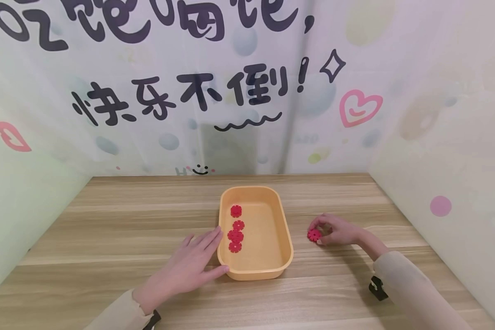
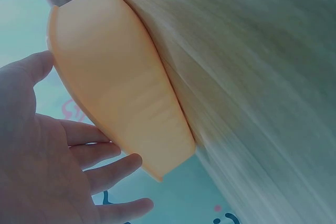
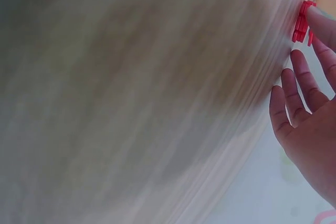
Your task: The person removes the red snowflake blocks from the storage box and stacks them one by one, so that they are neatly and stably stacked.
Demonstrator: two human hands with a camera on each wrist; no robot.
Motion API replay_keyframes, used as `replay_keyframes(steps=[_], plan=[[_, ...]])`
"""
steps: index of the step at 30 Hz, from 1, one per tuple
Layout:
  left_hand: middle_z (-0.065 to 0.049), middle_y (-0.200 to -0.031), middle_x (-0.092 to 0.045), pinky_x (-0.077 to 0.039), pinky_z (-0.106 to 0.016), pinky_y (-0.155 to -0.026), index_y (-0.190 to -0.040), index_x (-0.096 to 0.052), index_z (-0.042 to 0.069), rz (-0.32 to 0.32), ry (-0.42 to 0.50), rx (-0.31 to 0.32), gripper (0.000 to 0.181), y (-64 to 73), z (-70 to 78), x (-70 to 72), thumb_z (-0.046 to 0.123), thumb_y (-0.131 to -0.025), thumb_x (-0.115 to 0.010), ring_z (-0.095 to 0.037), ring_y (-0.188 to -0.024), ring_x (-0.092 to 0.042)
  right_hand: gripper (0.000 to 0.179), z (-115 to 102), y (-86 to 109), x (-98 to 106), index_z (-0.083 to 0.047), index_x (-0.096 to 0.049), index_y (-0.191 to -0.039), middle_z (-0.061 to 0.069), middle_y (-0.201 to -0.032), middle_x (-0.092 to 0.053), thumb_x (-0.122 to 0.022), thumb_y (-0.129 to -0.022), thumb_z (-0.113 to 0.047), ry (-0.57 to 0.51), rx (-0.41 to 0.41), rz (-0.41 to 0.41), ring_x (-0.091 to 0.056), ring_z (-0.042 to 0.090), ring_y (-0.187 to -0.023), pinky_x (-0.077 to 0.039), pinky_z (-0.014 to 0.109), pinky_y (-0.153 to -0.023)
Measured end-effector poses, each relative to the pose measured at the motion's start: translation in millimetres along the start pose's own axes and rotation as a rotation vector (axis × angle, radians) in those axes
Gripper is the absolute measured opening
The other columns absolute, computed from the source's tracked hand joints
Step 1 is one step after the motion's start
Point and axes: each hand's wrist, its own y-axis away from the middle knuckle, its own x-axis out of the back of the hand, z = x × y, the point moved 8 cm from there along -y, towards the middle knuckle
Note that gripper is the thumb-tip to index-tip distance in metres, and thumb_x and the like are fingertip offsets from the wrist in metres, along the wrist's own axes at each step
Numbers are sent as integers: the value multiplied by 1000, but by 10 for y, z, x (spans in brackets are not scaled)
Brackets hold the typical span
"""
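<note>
A yellow-orange plastic tray (image 1: 268,238) stands on the table, with several red notched plastic discs (image 1: 235,236) along its left side, some overlapping. My left hand (image 1: 194,263) touches the tray's left rim, its fingers fairly straight and the thumb at the near corner. From the side, the left wrist view shows that hand (image 2: 58,150) against the tray's outer wall (image 2: 115,77). Right of the tray, my right hand (image 1: 334,230) pinches red notched discs (image 1: 314,235) at the tabletop between thumb and forefinger. They look stacked in the right wrist view (image 3: 303,22); the other fingers (image 3: 294,98) are spread.
The wood-grain table (image 1: 140,215) is bounded by a printed cloth wall (image 1: 156,151) behind and pale panels at both sides. A dark strap clip (image 1: 378,288) is at the right wrist.
</note>
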Motion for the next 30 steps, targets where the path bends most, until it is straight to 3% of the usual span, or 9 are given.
replay_keyframes(steps=[5, 12, 19, 26, 30], plan=[[-9, -139, -32, -27, -54, -91, -133, -37, 2, 0, 1, 2, 76, 1, 1, 4, 59, -84, -41, -23, -123, -32, 29, -11, 5, 4, -11, -58, -100, 0, -95, -51, -69, -73, -10, -5, 13, 8, -45, 25, -91, -38, 40, -75], [-9, -139, -32, -27, -54, -92, -134, -36, 2, -2, 4, 5, 76, 1, -1, 3, 60, -84, -40, -22, -123, -33, 28, -89, 20, 30, -12, -58, -99, -1, -93, -52, -68, -74, -12, 3, 123, 39, -45, 20, -86, -38, 35, -70], [-9, -139, -32, -27, -54, -91, -134, -37, 2, 0, 3, 4, 77, 2, -3, 7, 60, -84, -38, -22, -123, -33, 30, 4, -10, -3, -12, -59, -100, 0, -96, -52, -69, -71, -9, 1, 10, -2, -45, 24, -92, -37, 41, -76], [-10, -139, -31, -27, -54, -91, -134, -36, 2, -6, 8, 4, 76, 3, -4, 10, 59, -84, -40, -23, -123, -32, 30, -14, -6, -2, -11, -58, -100, 1, -96, -51, -69, -72, -9, 4, 4, -10, -44, 26, -92, -38, 43, -76], [-9, -139, -31, -27, -54, -91, -134, -36, 2, -5, 8, 4, 76, 3, -5, 12, 59, -84, -40, -23, -123, -32, 32, -24, 4, 1, -10, -57, -103, 2, -101, -52, -69, -73, -10, -47, -22, -30, -45, 27, -97, -38, 46, -80]])
